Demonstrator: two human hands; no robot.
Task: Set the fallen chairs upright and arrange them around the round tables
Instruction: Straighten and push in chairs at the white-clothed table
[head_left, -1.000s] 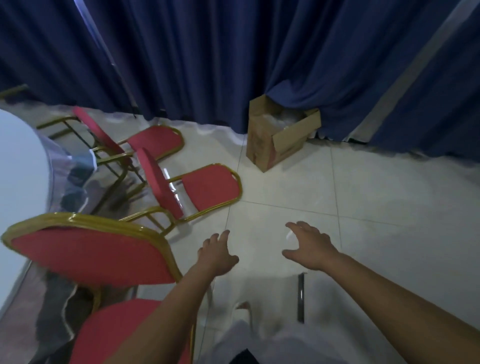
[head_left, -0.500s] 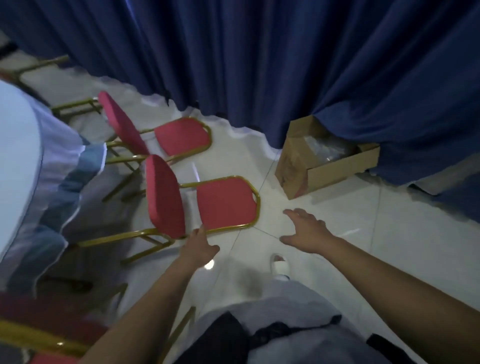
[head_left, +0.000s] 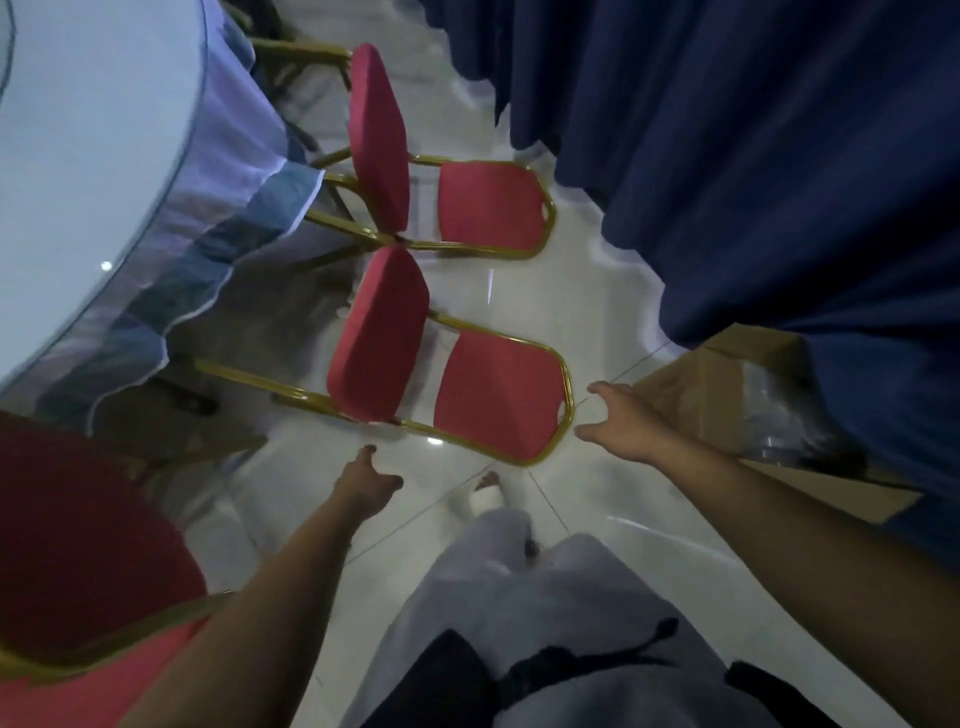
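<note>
Fallen chairs: two, both down on the tiled floor (head_left: 597, 291) between the round counter (head_left: 78, 156) and the blue curtain (head_left: 727, 156).

- Counter wears a pale cloth. Its hem hangs over the chair legs.
- Third chair (head_left: 78, 545): red, upright, at the counter's edge.
- Near chair (head_left: 498, 395): on its back, with the backrest flat on the tiles, seat standing up and legs pointing under the cloth.
- Far chair (head_left: 488, 205): same pose, just beyond. Its frame meets the near seat's top edge, or nearly does.
- Cardboard box (head_left: 711, 395): open, against the curtain, just beside the near chair.
- Right hand (head_left: 618, 421): released, fingers spread, at the top rail of the near backrest. Can't tell if it touches.
- Left hand (head_left: 363, 483): released, holding nothing, just short of the side rail.

My read is that this is the pickup of the near chair, with the grip not yet made. The next move needs both hands on the gold frame to tip it onto its legs, then slide it in at the counter. Risks are the hem snagging the legs and the far chair getting knocked.

No brand or writing is legible, and the box print is unreadable.
</note>
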